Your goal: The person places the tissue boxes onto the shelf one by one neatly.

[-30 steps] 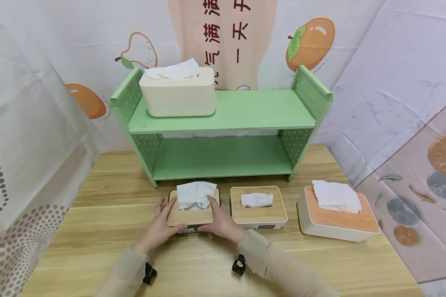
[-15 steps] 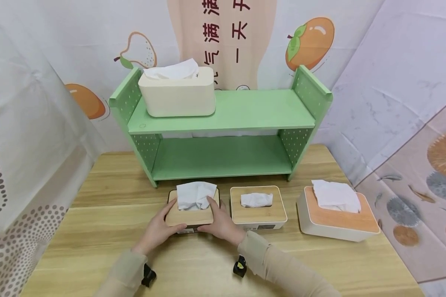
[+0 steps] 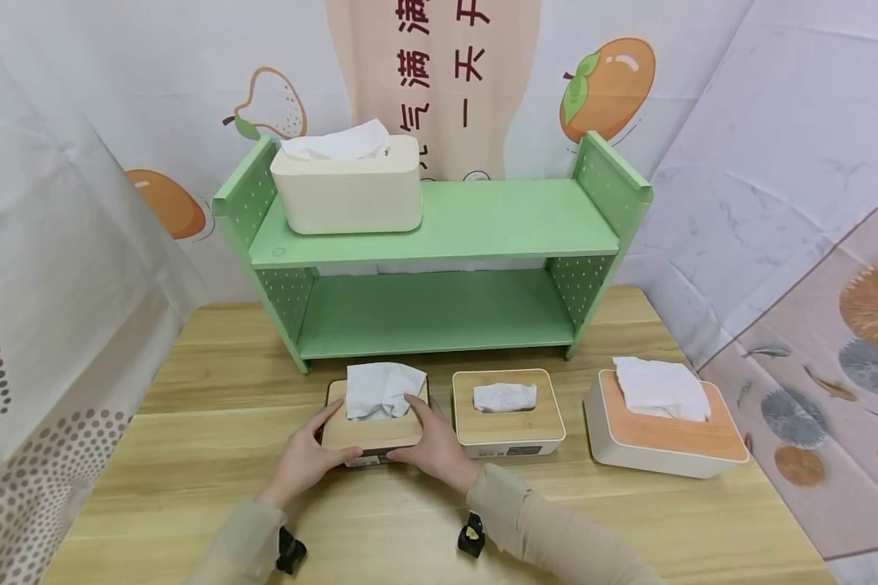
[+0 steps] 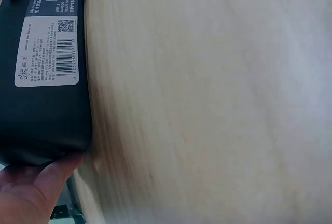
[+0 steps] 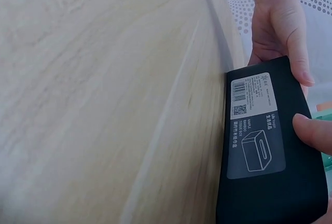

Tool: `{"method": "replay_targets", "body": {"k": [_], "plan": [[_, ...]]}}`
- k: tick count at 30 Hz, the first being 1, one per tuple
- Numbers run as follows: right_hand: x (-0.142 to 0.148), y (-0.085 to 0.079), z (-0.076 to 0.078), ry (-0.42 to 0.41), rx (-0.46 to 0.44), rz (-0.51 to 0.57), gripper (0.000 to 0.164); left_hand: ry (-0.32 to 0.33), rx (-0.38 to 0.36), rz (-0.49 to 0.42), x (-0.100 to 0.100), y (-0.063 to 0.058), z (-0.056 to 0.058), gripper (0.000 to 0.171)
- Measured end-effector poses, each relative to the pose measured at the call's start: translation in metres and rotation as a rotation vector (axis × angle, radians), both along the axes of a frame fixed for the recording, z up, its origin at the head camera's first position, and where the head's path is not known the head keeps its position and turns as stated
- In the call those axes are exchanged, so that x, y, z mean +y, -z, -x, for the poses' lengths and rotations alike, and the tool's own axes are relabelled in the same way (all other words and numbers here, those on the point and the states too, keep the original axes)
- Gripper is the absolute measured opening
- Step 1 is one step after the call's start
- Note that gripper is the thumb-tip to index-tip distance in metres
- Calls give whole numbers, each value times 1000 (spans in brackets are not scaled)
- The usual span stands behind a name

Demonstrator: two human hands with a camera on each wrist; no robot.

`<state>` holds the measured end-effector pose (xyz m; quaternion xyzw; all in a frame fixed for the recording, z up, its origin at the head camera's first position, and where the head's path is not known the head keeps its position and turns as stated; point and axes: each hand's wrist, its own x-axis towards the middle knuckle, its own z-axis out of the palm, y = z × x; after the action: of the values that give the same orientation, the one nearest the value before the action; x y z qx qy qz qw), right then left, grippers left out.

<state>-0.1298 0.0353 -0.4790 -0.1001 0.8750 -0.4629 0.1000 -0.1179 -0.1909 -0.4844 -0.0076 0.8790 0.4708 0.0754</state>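
Observation:
A black tissue box (image 3: 370, 439) with a pale wooden lid and a white tissue (image 3: 382, 390) standing out of it sits on the table in front of the shelf. My left hand (image 3: 306, 457) grips its left end, thumb at the front edge. At the right end my right hand (image 3: 433, 448) holds it, thumb along the front edge. Close up, the left wrist view gives the black front with a printed label (image 4: 49, 53), my left hand (image 4: 33, 195) at the bottom corner. In the right wrist view, both hands meet the same tissue box (image 5: 275, 198).
A white tissue box with bamboo lid (image 3: 508, 426) stands right beside my right hand. Farther right is a larger one with an orange-brown lid (image 3: 654, 459). The green two-tier shelf (image 3: 439, 313) stands behind, a cream tissue box (image 3: 347, 195) on its upper left.
The black tissue box has shifted slightly left and towards me, with both hands keeping their grip. The head view has tilted a little, so the whole scene sits slightly lower.

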Motion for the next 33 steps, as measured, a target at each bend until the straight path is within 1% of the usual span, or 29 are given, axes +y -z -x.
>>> {"method": "replay_targets", "body": {"k": [6,9,11,16,18,23,28,31,33], "plan": [[-1,-2,1,-6,26,-6,90,-12,-18,-10,-2,-2,0,90],[-1,-3,3,-12,44,3,90,-18,-16,7,-3,-5,0,90],[-2,-4,4,-15,64,14,90,-20,-2,20,-4,-7,0,89],[0,-12,6,-21,119,28,89,-14,57,46,-5,-14,0,85],[1,-16,7,-25,147,25,88,-5,75,31,-5,-18,0,83],[5,-25,10,-34,208,26,87,6,119,-44,-8,-26,0,78],[8,-35,13,-32,263,59,86,21,158,-95,-12,-34,0,73],[10,-43,14,-18,274,82,85,24,176,-124,-13,-39,0,71],[12,-47,14,-8,270,92,85,24,192,-127,-13,-41,0,70]]}}
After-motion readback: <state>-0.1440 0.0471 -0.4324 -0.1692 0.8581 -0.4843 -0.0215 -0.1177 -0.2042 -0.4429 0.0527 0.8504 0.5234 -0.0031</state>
